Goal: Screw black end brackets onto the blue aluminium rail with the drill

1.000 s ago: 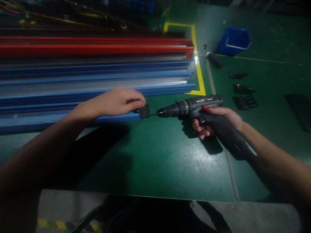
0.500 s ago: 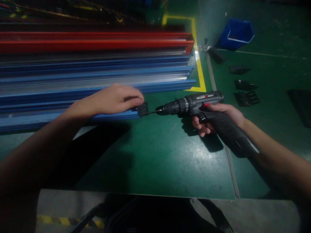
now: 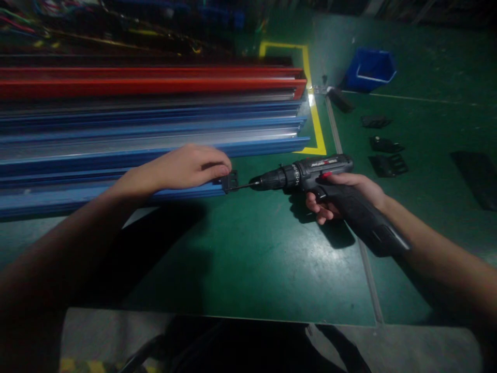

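My right hand (image 3: 341, 197) is wrapped round the grip of a black cordless drill (image 3: 310, 173), thumb by its red switch. The drill lies level, its long thin bit (image 3: 245, 185) pointing left and meeting a black plastic end cap (image 3: 230, 182). That cap sits at the right end of the nearest blue profile (image 3: 186, 195). My left hand (image 3: 198, 167) rests over the profile's end, with thumb and fingers closed on the cap. Its fingertips are partly hidden behind the thumb. Whether a screw sits at the bit's tip is too small to tell.
More blue profiles (image 3: 248, 147) and a red profile (image 3: 233, 85) lie parallel behind. Several black plastic pieces (image 3: 388, 165) lie on the green table (image 3: 272, 269) at the right. A blue bin (image 3: 368, 72) stands farther back, near yellow tape (image 3: 316, 122). Wires show at the far left.
The whole view has shifted, so the scene sits slightly lower in the picture. Both hands, the drill and the end cap keep nearly the same places relative to each other.
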A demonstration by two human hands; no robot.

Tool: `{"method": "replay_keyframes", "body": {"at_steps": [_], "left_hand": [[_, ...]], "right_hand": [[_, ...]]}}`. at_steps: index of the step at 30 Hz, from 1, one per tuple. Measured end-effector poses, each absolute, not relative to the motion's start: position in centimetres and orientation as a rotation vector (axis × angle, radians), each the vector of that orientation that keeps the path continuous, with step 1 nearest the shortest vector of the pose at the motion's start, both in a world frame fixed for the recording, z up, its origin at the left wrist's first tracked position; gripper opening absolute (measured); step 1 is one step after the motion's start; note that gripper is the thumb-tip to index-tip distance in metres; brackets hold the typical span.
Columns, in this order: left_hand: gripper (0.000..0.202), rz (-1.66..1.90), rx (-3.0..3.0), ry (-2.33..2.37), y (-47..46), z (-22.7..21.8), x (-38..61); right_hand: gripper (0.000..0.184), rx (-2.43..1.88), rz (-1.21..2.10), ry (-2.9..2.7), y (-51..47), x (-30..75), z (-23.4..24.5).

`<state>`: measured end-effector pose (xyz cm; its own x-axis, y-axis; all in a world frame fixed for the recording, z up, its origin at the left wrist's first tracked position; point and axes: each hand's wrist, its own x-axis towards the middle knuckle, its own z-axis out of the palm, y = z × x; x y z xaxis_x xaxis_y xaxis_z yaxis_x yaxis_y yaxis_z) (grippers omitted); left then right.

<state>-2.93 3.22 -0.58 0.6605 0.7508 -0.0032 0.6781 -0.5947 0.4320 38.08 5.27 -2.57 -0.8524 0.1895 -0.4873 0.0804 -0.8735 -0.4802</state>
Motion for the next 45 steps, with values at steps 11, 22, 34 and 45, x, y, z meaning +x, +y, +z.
{"method": "replay_keyframes", "body": {"at_steps": [11, 22, 34, 45], "left_hand": [[0.040, 0.284, 2.494, 1.089, 3.5, -1.1, -3.3], [0.036, 0.281, 2.471, 1.087, 3.4, -0.9, -3.2], [0.037, 0.297, 2.479, 1.062, 3.4, -0.9, -3.1], [0.036, 0.310, 2.466, 1.051, 3.4, -0.9, -3.1]], "right_hand": [[0.047, -0.589, 2.960, -0.641, 5.4, 38.3, -3.3], [0.046, -0.568, 2.973, -0.608, 5.5, 38.3, -3.5], [0.049, -0.506, 2.983, -0.566, 5.5, 38.4, -3.8], [0.049, -0.543, 2.964, -0.603, 5.3, 38.2, -3.4]]}}
